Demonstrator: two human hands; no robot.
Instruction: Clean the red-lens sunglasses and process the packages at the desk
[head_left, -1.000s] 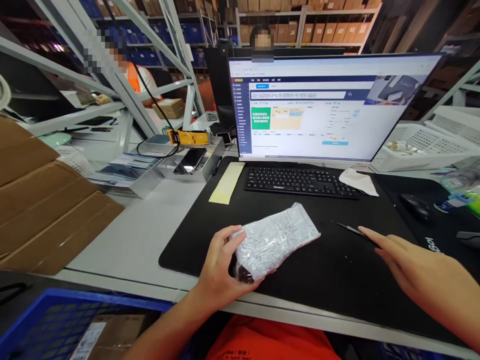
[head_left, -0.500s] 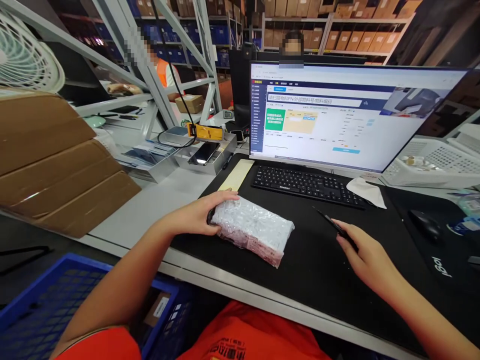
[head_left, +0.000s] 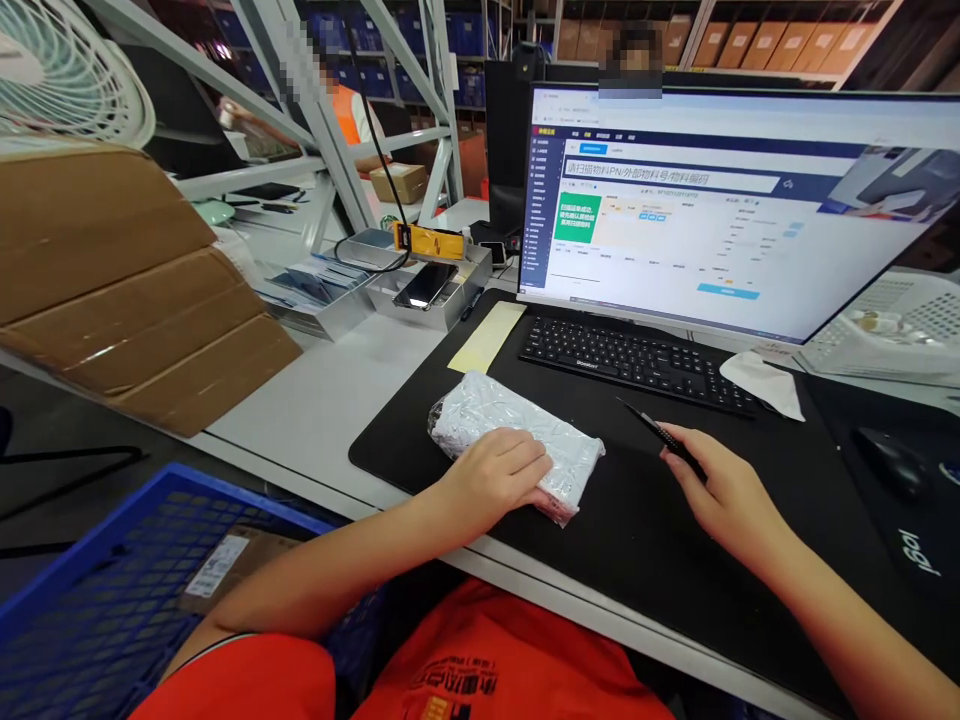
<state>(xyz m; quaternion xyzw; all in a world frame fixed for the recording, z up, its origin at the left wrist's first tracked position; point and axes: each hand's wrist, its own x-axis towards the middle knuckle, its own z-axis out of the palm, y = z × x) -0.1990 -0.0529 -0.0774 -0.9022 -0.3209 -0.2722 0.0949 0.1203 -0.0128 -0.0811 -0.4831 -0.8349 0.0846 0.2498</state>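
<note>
A parcel in clear bubble wrap [head_left: 517, 410], white on top with a reddish printed strip along its near side, lies slantwise on the black desk mat [head_left: 637, 545]. My left hand [head_left: 502, 470] is curled over the parcel's near long side, with the fingers on its top and the thumb hidden. To the right of the parcel, and apart from it, my right hand [head_left: 712, 480] grips a slim black knife-like tool [head_left: 651, 424] with a ridged handle. Its thin tip points up and left, toward the keyboard.
Behind the mat stand a keyboard [head_left: 637, 365] and a monitor [head_left: 675, 240]. A yellow paper strip [head_left: 487, 338] and a white tissue [head_left: 765, 385] lie nearby. A mouse [head_left: 889, 462] is at right. Cartons [head_left: 135, 310] and a blue crate [head_left: 90, 560] are at left.
My left hand has moved from the parcel's left end to its near side. My right hand still holds the black tool, nearly unmoved. The camera view has shifted somewhat.
</note>
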